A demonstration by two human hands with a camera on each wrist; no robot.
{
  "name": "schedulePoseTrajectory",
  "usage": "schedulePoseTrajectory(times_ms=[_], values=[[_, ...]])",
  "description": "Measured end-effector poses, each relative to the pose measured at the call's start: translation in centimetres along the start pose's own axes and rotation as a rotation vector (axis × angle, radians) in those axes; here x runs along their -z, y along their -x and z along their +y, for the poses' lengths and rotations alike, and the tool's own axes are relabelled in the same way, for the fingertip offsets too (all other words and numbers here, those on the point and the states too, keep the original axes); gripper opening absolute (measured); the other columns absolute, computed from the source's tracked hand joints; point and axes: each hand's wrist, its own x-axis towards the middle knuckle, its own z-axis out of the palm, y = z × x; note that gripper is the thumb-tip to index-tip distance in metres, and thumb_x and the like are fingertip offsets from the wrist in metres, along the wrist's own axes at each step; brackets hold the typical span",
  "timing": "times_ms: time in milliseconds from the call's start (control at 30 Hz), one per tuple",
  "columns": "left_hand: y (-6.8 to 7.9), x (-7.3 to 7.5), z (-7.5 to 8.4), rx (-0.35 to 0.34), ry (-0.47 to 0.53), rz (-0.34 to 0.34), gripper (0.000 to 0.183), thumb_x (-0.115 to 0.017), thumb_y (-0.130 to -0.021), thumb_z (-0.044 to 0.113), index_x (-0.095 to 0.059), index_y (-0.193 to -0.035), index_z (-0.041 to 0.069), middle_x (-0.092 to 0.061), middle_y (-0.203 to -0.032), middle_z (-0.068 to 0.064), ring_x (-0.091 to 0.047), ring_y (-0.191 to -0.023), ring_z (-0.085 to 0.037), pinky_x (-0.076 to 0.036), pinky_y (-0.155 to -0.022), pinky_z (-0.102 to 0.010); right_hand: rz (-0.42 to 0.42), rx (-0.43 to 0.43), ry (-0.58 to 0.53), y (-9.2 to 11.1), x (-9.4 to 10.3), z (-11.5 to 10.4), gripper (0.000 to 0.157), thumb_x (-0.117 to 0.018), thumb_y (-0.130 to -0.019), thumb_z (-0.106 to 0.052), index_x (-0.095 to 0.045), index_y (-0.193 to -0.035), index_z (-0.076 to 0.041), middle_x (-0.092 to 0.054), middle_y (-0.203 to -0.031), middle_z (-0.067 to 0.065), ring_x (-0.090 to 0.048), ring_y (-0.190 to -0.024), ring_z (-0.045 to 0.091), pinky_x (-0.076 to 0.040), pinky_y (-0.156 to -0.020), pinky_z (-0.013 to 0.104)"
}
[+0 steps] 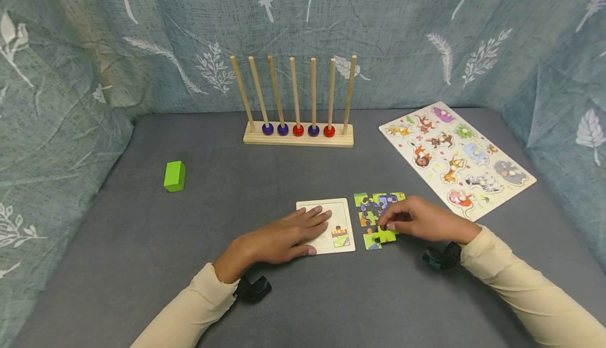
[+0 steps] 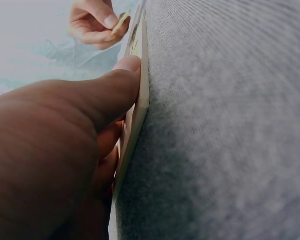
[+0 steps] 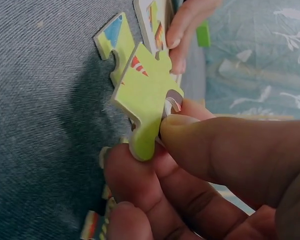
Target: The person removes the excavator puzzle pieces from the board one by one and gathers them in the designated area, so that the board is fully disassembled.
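Note:
My left hand [image 1: 289, 235] lies with straight fingers spread on a small wooden puzzle tray [image 1: 338, 214], its thumb along the near edge. One puzzle piece with red and green print [image 1: 340, 238] sits in the tray's lower right corner. Between thumb and fingers, my right hand [image 1: 418, 219] pinches a light green puzzle piece [image 3: 144, 85] with a small red-and-white striped mark. In the right wrist view this piece is tilted above the cloth. Several loose puzzle pieces [image 1: 371, 217] lie just right of the tray, some of them hidden under the right hand.
Behind stands a wooden peg rack [image 1: 298, 139] with red and blue beads on its tall rods. An animal peg puzzle board [image 1: 431, 153] lies at the right. A green block [image 1: 174, 176] is on the left of the grey tabletop [image 1: 227, 180]. Patterned curtains [image 1: 189, 38] hang behind.

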Motion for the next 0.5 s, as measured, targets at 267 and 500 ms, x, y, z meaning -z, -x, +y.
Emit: schedulePoseTrajectory(times_ms=[267, 500], values=[[-0.01, 0.17, 0.03, 0.001, 0.036, 0.006, 0.061, -0.056, -0.101, 0.026, -0.031, -0.151, 0.001, -0.017, -0.161, -0.008, -0.007, -0.148, -0.023, -0.009, -0.118, -0.043, -0.025, -0.013, -0.008, 0.11, 0.21, 0.12, 0.014, -0.064, -0.093, -0.001, -0.073, -0.099, -0.010, -0.069, -0.096, -0.004, -0.060, -0.083, 0.008, -0.052, -0.071, 0.026], [-0.03, 0.10, -0.16, 0.001, 0.050, 0.009, 0.061, -0.056, -0.100, 0.026, -0.031, -0.151, 0.002, -0.017, -0.161, -0.006, -0.007, -0.148, -0.022, -0.008, -0.118, -0.042, -0.037, -0.020, 0.003, 0.52, 0.41, 0.10, 0.014, -0.064, -0.092, 0.001, -0.073, -0.097, -0.009, -0.070, -0.094, -0.004, -0.060, -0.080, 0.007, -0.052, -0.068, 0.025]])
